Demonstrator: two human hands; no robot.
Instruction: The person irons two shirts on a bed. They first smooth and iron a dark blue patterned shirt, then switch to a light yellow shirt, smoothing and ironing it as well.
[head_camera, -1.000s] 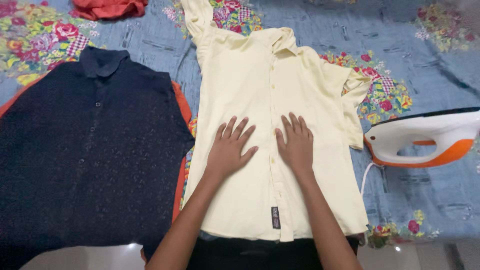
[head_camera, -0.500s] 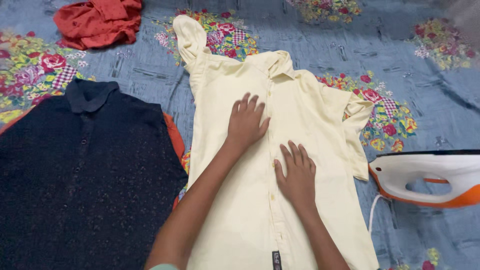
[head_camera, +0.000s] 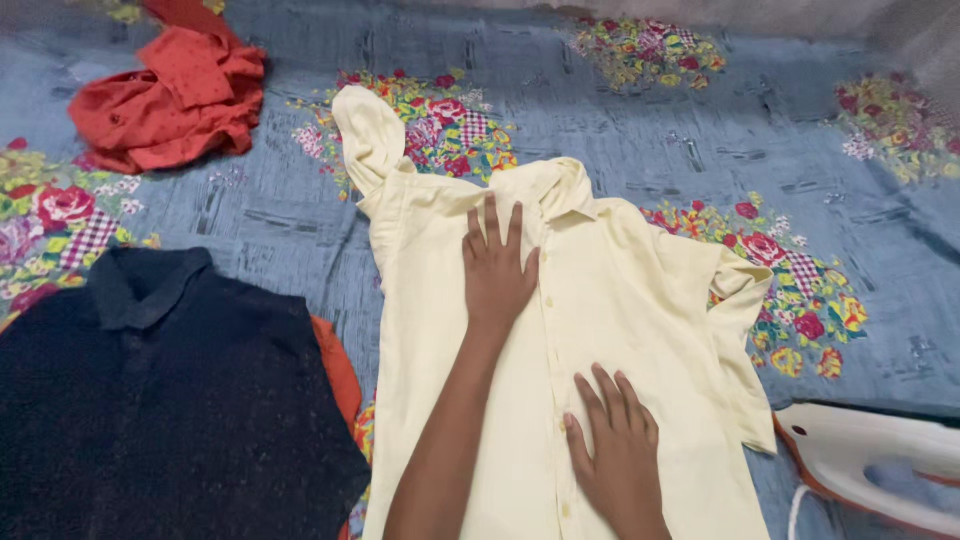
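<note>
Both hands lie flat, fingers spread, gripping nothing, on the pale yellow shirt (head_camera: 620, 300) spread over the floral sheet (head_camera: 700, 130): left hand (head_camera: 497, 268) near the collar, right hand (head_camera: 615, 450) lower by the buttons; dark shirt (head_camera: 150, 400) lies left, red garment (head_camera: 170, 95) beyond, iron (head_camera: 880, 465) right.

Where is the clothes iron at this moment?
In the head view, the white and orange iron lies at the lower right corner on the blue floral sheet, just right of the pale yellow shirt, near its right sleeve.
</note>
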